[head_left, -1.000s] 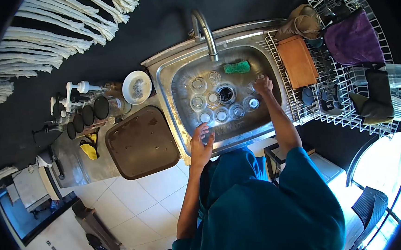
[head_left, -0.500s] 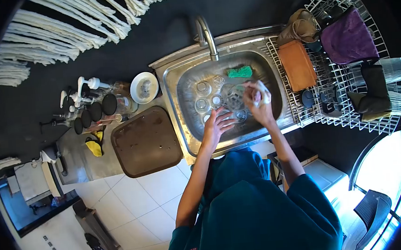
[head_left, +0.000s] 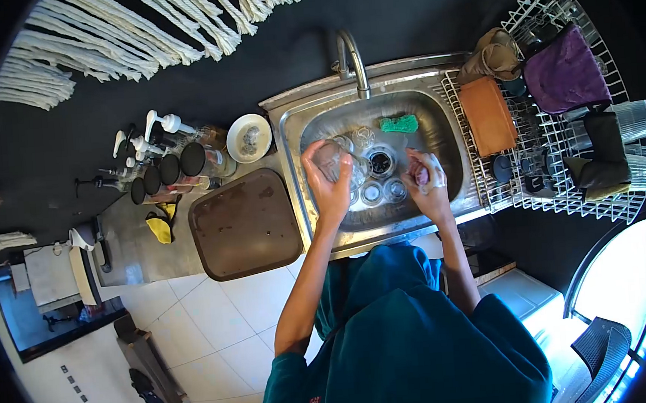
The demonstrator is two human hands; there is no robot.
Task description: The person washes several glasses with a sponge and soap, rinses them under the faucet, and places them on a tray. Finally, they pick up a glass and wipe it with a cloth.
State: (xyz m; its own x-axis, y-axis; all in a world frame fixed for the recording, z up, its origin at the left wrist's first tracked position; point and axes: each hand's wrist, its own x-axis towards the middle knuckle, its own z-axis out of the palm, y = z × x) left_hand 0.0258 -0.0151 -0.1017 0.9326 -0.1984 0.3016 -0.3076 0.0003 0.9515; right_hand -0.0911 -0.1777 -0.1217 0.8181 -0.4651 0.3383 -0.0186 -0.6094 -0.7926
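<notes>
Over the left side of the steel sink (head_left: 448, 121), my left hand (head_left: 328, 193) is wrapped round a large clear glass vessel (head_left: 331, 160), thumb across its near side. My right hand (head_left: 433, 195), at the right of the basin, has its fingers curled round a pinkish, foamy sponge (head_left: 419, 172). Several small clear glasses (head_left: 395, 190) stand on the sink floor between and beneath my hands, some of them partly hidden by the left one. The drain (head_left: 380, 161) shows between the hands. A green scrubbing pad (head_left: 398, 124) lies near the back wall of the basin.
The faucet (head_left: 360, 71) arches over the sink's back edge. On the left are a brown tray (head_left: 246, 225), a white bowl (head_left: 249, 138), pump bottles (head_left: 164, 123) and a yellow cloth (head_left: 161, 225). A white wire rack (head_left: 555, 196) with dishes and cloths stands at the right.
My left hand has gone from spread fingers over the glasses to gripping the large glass vessel, now farther left, uncovering the drain. My right hand has dropped lower with the sponge. The view shifted slightly.
</notes>
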